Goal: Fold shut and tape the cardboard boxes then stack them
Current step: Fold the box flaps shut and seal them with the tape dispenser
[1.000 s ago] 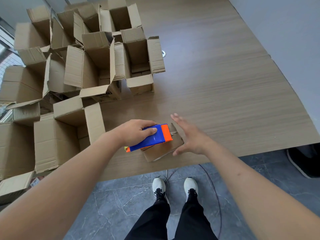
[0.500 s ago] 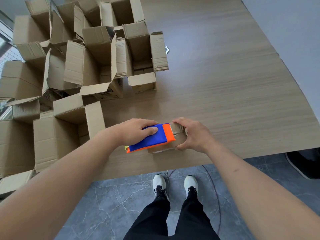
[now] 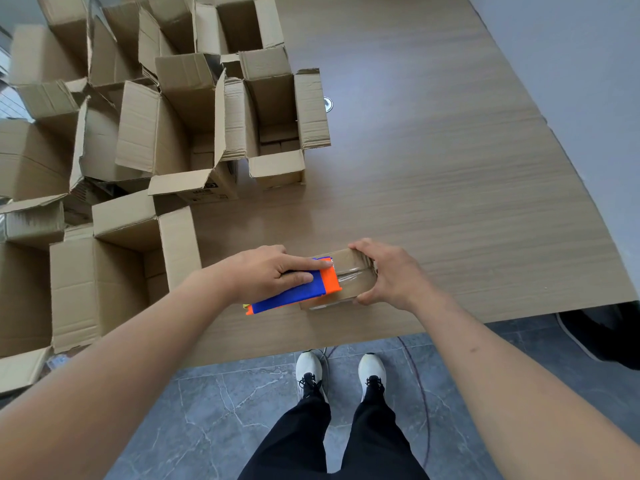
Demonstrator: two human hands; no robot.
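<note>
I am in the middle of the taping step, as I judge it: my left hand [image 3: 268,273] is curled round the blue and orange plastic tape dispenser [image 3: 298,287], index finger laid straight along its top, and its orange nose sits on the lid of the small closed brown cardboard box [image 3: 349,277] near the front edge of the pale wood-grain table [image 3: 433,168]. A strip of clear shiny tape [image 3: 351,273] shows on the lid between the dispenser's nose and my right hand [image 3: 389,271], which clamps the box's far end, fingers bent over the far top edge and thumb hooked against the near side, so the box cannot slide. The next move, I reckon, calls for drawing the dispenser along the seam with steady downward pressure while my right hand keeps the box pinned, then cutting the tape cleanly at the end; if I let the box skid, the strip would run crooked. The heap of open brown cardboard boxes [image 3: 138,140] with flaps standing up crowds the left of the table, all unsealed, so most of the job looks undone and no stack is visible.
</note>
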